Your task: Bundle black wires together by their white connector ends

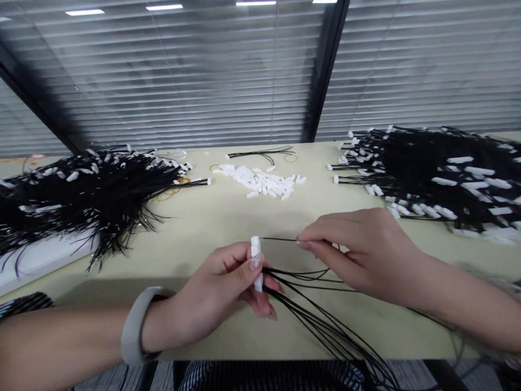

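Near the front edge of the surface (220, 217), the left hand (228, 288) pinches an upright white connector (256, 260), while the right hand (350, 244) grips a thin black wire (279, 239) whose tip meets the connector's top. More black wires (325, 326) trail toward the near right.

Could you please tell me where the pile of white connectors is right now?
In the head view the pile of white connectors lies centrally near the far edge of the table, between the left wire heap and the right wire heap.
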A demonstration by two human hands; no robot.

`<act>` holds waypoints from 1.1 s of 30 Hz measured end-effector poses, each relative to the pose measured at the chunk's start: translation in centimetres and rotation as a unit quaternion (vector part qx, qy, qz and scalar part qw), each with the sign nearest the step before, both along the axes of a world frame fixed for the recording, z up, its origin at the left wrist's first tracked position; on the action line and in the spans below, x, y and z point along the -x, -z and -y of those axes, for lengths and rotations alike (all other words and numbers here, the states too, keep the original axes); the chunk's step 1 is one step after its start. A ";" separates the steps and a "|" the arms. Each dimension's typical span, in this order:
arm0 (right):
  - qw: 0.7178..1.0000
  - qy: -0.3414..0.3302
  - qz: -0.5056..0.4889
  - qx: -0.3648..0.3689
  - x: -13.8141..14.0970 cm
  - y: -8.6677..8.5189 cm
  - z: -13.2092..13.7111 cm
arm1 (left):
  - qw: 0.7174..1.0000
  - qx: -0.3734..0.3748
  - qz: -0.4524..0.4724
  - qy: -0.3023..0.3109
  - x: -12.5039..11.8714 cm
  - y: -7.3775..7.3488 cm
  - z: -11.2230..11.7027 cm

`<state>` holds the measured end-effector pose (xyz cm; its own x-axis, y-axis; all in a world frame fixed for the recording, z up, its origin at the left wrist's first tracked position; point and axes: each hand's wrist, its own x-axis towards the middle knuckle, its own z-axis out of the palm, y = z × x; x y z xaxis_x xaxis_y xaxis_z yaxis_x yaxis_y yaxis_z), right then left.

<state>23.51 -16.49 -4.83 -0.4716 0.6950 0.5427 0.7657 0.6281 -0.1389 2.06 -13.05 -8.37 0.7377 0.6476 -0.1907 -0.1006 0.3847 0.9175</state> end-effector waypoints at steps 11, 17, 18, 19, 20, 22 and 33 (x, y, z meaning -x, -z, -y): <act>0.996 -0.019 0.087 -0.008 0.7 0.5 -0.3 | 0.989 -0.075 -0.126 0.031 -0.5 -0.7 0.5; 0.997 -0.027 0.076 -0.022 1.0 0.9 -0.3 | 0.983 -0.097 -0.148 0.056 -0.3 -0.6 0.3; 0.996 -0.027 0.077 -0.021 1.1 0.9 -0.4 | 0.982 -0.100 -0.151 0.061 -0.3 -0.6 0.3; 0.996 -0.029 0.078 -0.020 1.1 0.9 -0.4 | 0.981 -0.099 -0.152 0.063 -0.3 -0.6 0.2; 0.996 -0.031 0.078 -0.019 1.1 0.9 -0.5 | 0.982 -0.097 -0.150 0.064 -0.3 -0.6 0.2; 0.996 -0.030 0.076 -0.032 1.1 0.7 -0.5 | 0.986 -0.083 -0.131 0.057 -0.3 -0.6 0.2; 0.976 -0.010 0.074 0.203 0.6 -1.0 1.3 | 0.996 -0.067 -0.057 0.023 -0.3 -0.3 -0.2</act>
<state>22.95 -17.74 -3.81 -0.5398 0.8284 0.1496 0.7840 0.5595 -0.2690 2.35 -12.87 -8.10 0.7459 0.6383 -0.1900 0.0232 0.2602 0.9653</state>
